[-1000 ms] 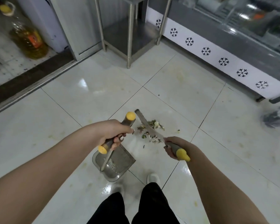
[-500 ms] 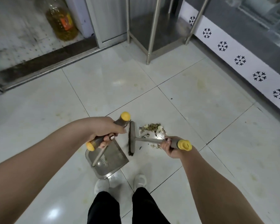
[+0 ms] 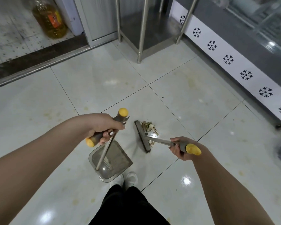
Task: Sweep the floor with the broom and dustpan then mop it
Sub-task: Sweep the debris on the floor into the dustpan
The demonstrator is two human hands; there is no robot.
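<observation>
Left hand (image 3: 104, 127) grips the dustpan (image 3: 113, 163) handle. Right hand (image 3: 180, 148) grips the broom (image 3: 143, 137), whose head sits between the dustpan and the scrap pile (image 3: 150, 127). A hasty stroke could scatter scraps away from the dustpan, or push them under its lip.

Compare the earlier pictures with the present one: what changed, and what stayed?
The broom swung round: its head lay slantwise across the litter, now it stands left of the pile, between it and the dustpan. The left hand still grips the dustpan, the right hand the broom; the litter stays on the floor.
</observation>
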